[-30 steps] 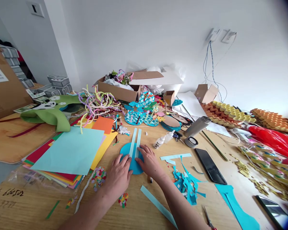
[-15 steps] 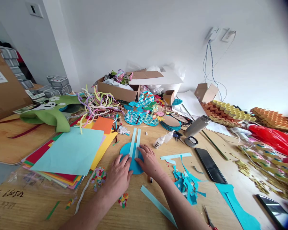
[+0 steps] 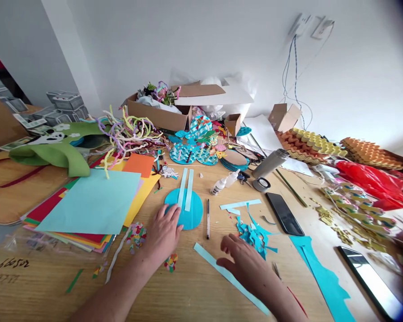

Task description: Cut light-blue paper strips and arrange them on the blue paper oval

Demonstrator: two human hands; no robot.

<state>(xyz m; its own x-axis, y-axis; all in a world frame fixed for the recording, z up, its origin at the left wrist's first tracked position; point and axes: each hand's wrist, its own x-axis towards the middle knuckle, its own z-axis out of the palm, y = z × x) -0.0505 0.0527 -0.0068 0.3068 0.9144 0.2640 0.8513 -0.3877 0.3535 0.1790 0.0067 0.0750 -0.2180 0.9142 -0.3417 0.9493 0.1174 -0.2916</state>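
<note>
– Right hand (image 3: 237, 257) has left the blue circle (image 3: 194, 214). Where is it?
– Above the near part of the bench (image 3: 188, 290), loosely open.
– Counts?
– Two pale strips (image 3: 189, 190) on the circle, two bottles (image 3: 218, 186), two phones (image 3: 285, 213). Scissors (image 3: 277, 270) are partly hidden by the forearm.
– And the circle?
– Mid-bench, under the open left hand's (image 3: 164, 226) fingertips.

Open tabletop (image 3: 193, 284) between confetti (image 3: 171, 263) and long pale strip (image 3: 231, 278); pen (image 3: 207, 219) bars way right of blue disc (image 3: 193, 214).
</note>
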